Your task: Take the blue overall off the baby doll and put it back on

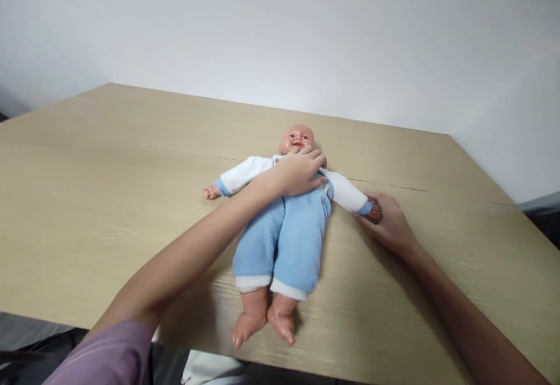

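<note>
A baby doll (pixel 282 236) lies on its back on the table, with a bald head, white sleeves and fluffy blue overalls. Its head points away from me, and its bare feet are near the front edge. My left hand (pixel 301 170) rests across the upper chest, its fingers curled over the shoulder just below the chin and covering part of the neck. At the doll's arm on the right side, my right hand (pixel 387 219) is closed around the small hand and blue cuff. The doll's other arm stretches out to the left, untouched.
The wooden table (pixel 109 198) spreads wide around the doll, with a thin seam running across it. A plain pale wall (pixel 280 35) stands behind its far edge. Below the front edge, a light-coloured cloth (pixel 210 367) shows.
</note>
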A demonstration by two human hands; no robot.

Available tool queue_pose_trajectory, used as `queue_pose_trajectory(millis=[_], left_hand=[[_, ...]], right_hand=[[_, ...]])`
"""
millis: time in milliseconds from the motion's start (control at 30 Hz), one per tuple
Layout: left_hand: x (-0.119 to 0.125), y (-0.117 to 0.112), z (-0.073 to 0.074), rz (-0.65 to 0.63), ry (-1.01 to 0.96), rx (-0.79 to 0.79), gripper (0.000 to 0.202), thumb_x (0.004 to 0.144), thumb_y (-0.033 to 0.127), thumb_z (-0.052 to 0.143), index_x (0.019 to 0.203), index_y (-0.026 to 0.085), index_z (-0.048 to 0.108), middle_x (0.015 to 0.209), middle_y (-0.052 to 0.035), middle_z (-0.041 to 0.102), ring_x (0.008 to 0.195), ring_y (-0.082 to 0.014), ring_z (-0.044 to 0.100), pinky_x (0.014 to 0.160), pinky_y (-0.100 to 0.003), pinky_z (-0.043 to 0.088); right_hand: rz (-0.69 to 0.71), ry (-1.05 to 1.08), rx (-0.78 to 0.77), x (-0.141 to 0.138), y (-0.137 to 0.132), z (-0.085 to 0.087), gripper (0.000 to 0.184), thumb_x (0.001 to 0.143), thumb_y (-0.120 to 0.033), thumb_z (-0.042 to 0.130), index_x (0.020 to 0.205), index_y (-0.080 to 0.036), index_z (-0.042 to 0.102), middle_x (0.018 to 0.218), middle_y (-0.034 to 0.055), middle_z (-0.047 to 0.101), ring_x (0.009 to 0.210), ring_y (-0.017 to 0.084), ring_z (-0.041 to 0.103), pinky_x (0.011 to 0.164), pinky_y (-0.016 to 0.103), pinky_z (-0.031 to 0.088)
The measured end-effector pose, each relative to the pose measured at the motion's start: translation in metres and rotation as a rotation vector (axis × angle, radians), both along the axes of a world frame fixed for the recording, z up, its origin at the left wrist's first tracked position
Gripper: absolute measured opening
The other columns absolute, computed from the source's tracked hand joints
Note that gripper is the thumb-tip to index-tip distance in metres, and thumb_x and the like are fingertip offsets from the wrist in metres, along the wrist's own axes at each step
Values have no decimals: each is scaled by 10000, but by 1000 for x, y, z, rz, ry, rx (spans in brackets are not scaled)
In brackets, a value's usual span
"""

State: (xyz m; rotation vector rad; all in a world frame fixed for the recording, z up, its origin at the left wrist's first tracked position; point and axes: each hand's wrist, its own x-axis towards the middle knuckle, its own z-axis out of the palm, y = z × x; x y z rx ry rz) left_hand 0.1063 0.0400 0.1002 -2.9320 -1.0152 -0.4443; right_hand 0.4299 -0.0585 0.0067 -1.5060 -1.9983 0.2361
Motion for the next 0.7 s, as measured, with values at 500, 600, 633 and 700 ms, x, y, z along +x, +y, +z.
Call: queue_pose_trajectory(millis=[500, 600, 633, 700], left_hand=[[-6, -7, -18, -131, -275, 10, 204, 1062, 347, 443, 1090, 221, 601, 1105, -147, 742, 1073, -322, 658, 966, -470, 518], [-11, -11, -17, -171, -329, 30, 174, 1021, 378, 481, 1042, 236, 579, 1043, -133, 728, 1035, -311, 670, 944, -458, 525], [-12, -12, -18, -187, -351, 39, 163, 1008, 384, 497, 1027, 240, 570, 1023, -128, 722, 1020, -307, 674, 936, -453, 527], [-15, -12, -20, -207, -403, 59, 151, 986, 398, 523, 987, 249, 545, 968, -110, 705, 972, -295, 676, 911, -442, 531]], right_hand=[[-47, 700, 99, -67, 36, 22, 536, 849, -546, 878, 1177, -245, 578, 1352, 124, 692, 1275, 284, 716, 1152, 443, 588], [1, 610, 155, -94, 51, 31, 452, 884, -530, 822, 1143, -247, 583, 1190, 84, 685, 1166, 265, 717, 1107, 430, 598], [21, 556, 176, -101, 54, 32, 427, 894, -508, 804, 1160, -245, 599, 1164, 79, 676, 1142, 265, 708, 1092, 431, 598], [55, 432, 231, -113, 55, 30, 371, 913, -460, 771, 1184, -241, 645, 1135, 83, 667, 1110, 275, 684, 1059, 439, 594]])
